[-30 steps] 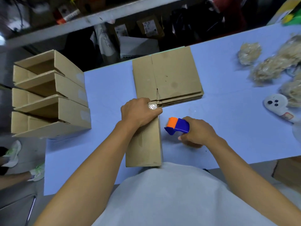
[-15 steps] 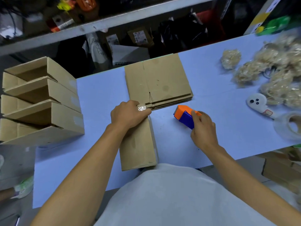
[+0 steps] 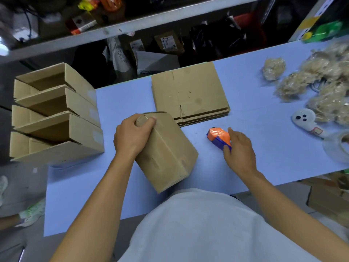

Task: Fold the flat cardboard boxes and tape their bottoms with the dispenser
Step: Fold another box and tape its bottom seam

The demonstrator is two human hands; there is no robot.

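A folded cardboard box [image 3: 166,154] lies tilted on the blue table [image 3: 264,118], its far end gripped by my left hand [image 3: 132,135]. To its right the orange and blue tape dispenser [image 3: 219,138] rests on the table, and my right hand [image 3: 239,150] lies on its near side, fingers around it. Behind the box sits a stack of flat cardboard boxes [image 3: 190,93]. Several folded open boxes [image 3: 54,114] are piled on their sides at the table's left end.
A white tape dispenser [image 3: 306,121] and a clear tape roll [image 3: 340,146] lie at the right edge. Bundles of pale shredded filler in plastic [image 3: 306,80] cover the far right. Shelving with goods stands behind the table. Someone's shoe [image 3: 32,212] shows on the floor at left.
My left hand has lifted and turned the box, its far end now swung left and its side faces showing. My right hand has set the dispenser down farther right.
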